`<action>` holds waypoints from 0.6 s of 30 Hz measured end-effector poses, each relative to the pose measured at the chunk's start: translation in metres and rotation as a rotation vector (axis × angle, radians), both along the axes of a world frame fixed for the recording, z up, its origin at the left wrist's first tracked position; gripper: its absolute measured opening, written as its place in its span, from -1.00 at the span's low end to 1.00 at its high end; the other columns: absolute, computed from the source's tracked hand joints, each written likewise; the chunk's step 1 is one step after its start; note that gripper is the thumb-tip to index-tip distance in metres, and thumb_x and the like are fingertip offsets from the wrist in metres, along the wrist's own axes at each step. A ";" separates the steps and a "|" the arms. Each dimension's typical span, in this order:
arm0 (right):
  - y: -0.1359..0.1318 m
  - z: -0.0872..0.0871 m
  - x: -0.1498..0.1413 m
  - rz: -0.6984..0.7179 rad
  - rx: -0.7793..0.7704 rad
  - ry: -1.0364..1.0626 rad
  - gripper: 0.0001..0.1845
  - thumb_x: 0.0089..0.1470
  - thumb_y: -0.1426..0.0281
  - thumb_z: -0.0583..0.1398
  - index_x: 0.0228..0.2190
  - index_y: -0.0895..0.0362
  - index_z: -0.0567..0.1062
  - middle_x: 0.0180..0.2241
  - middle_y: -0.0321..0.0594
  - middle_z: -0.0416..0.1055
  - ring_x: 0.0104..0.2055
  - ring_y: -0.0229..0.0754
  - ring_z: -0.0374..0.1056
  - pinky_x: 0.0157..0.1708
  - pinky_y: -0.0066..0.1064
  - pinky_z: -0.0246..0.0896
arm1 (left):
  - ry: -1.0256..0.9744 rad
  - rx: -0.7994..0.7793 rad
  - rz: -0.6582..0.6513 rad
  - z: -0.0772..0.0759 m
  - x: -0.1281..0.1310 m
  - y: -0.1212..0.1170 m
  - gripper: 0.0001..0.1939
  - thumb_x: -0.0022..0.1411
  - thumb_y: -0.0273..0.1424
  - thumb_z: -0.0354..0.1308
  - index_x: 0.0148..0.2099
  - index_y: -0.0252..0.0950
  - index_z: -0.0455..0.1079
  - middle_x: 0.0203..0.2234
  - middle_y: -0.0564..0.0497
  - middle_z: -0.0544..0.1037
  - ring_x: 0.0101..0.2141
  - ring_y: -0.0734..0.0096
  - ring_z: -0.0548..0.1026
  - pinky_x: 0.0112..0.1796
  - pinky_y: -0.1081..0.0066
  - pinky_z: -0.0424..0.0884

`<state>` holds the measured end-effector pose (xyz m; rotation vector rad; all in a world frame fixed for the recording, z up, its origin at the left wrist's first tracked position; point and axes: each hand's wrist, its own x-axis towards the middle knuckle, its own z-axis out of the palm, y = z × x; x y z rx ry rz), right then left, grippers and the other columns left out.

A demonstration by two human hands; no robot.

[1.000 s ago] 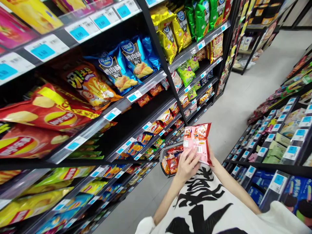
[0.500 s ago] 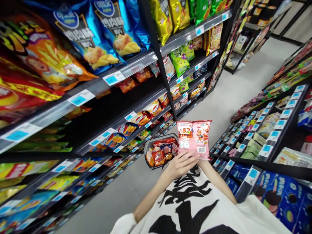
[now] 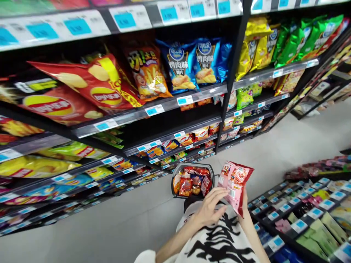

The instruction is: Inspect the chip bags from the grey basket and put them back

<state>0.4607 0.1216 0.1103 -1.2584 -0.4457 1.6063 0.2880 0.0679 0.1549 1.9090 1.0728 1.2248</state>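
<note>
A pink and red snack bag (image 3: pixel 233 184) is tilted in front of my torso, its printed face with a barcode turned up. My right hand (image 3: pixel 245 201) grips it from behind along its right and lower edge, and most of those fingers are hidden by the bag. My left hand (image 3: pixel 211 207) lies at the bag's lower left edge, with fingers stretched out and thumb apart. Whether its fingertips press on the bag I cannot tell. Left of the bag, low down, is a grey shopping basket (image 3: pixel 175 188) with several packaged snacks (image 3: pixel 186 187) in it.
Tall shelves (image 3: pixel 203 93) of chip bags run along the left and front, with red Lay's bags (image 3: pixel 106 93) and blue bags (image 3: pixel 179 67) near. A lower display rack (image 3: pixel 294 223) stands close on my right. Grey floor (image 3: pixel 276 142) stretches between them.
My view has swung left, bringing the red chip bags and upper price tags in. The pink bag has turned and tilted. My left hand has slid toward its edge.
</note>
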 end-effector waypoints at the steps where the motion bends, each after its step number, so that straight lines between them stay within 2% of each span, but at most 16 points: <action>1: 0.006 -0.005 -0.005 0.019 -0.027 0.031 -0.15 -0.01 -0.32 0.29 -0.06 0.17 0.66 -0.07 0.10 0.68 0.05 0.29 0.59 0.08 0.10 0.49 | -0.010 -0.112 0.045 -0.004 -0.002 0.001 -0.33 0.42 -0.40 0.20 0.50 -0.14 0.19 0.34 -0.22 0.46 0.34 0.09 0.41 0.32 -0.03 0.38; 3: 0.013 -0.015 -0.012 0.010 -0.048 0.027 -0.13 -0.10 -0.22 0.41 0.07 0.12 0.58 0.03 0.02 0.65 0.08 0.23 0.58 0.15 0.08 0.46 | -0.035 -0.336 0.103 -0.013 -0.005 0.003 -0.23 0.37 -0.34 0.27 0.53 -0.13 0.14 0.44 -0.24 0.32 0.41 0.00 0.30 0.36 -0.07 0.32; 5: 0.015 -0.025 -0.014 -0.035 0.015 -0.097 -0.04 -0.13 -0.10 0.48 0.23 0.03 0.45 0.18 -0.06 0.57 0.19 0.17 0.53 0.23 0.01 0.41 | -0.058 -0.503 0.132 -0.024 -0.006 0.006 -0.08 0.25 -0.35 0.38 0.56 -0.12 0.09 0.49 -0.23 0.22 0.45 -0.06 0.23 0.40 -0.12 0.23; 7: 0.016 -0.032 -0.014 -0.045 0.094 -0.225 0.06 -0.14 -0.05 0.51 0.32 0.00 0.37 0.28 -0.06 0.49 0.30 0.17 0.42 0.30 -0.01 0.33 | -0.085 -0.605 0.185 -0.033 -0.006 0.012 0.09 0.09 -0.39 0.48 0.57 -0.13 0.06 0.50 -0.26 0.18 0.47 -0.13 0.18 0.43 -0.15 0.12; 9: 0.017 -0.035 -0.013 -0.014 0.160 -0.282 0.07 -0.12 -0.06 0.49 0.33 0.06 0.37 0.31 0.01 0.45 0.37 0.21 0.34 0.34 0.01 0.28 | -0.133 -0.650 0.272 -0.039 -0.005 0.020 0.22 -0.07 -0.43 0.56 0.57 -0.16 0.07 0.50 -0.28 0.18 0.47 -0.20 0.16 0.45 -0.14 0.07; 11: 0.019 -0.034 -0.012 0.028 0.204 -0.282 -0.01 -0.09 -0.06 0.48 0.27 0.12 0.45 0.28 0.08 0.47 0.34 0.24 0.38 0.32 0.03 0.31 | -0.221 -0.668 0.355 -0.041 -0.005 0.033 0.27 -0.17 -0.46 0.60 0.55 -0.18 0.11 0.45 -0.30 0.28 0.43 -0.23 0.23 0.42 -0.12 0.14; 14: 0.020 -0.031 -0.012 0.065 0.268 -0.277 -0.13 -0.08 0.00 0.50 0.19 0.12 0.54 0.24 0.10 0.52 0.22 0.25 0.48 0.21 0.02 0.44 | -0.385 -0.706 0.402 -0.041 -0.010 0.055 0.20 -0.18 -0.44 0.61 0.50 -0.19 0.19 0.26 -0.27 0.52 0.26 -0.19 0.48 0.30 -0.07 0.37; 16: 0.021 -0.033 -0.011 0.025 0.308 -0.307 -0.12 -0.12 0.02 0.52 0.19 0.08 0.52 0.25 0.09 0.50 0.19 0.24 0.50 0.14 -0.02 0.49 | -0.462 -0.736 0.395 -0.041 -0.016 0.070 0.16 -0.20 -0.41 0.64 0.45 -0.19 0.26 0.16 -0.25 0.60 0.15 -0.15 0.57 0.21 -0.02 0.46; 18: 0.023 -0.038 -0.010 -0.024 0.297 -0.321 -0.04 -0.20 0.01 0.55 0.20 0.06 0.49 0.27 0.10 0.47 0.20 0.26 0.50 0.08 -0.05 0.53 | -0.504 -0.754 0.352 -0.042 -0.021 0.081 0.15 -0.27 -0.39 0.66 0.40 -0.19 0.32 0.14 -0.25 0.61 0.12 -0.15 0.59 0.18 0.01 0.49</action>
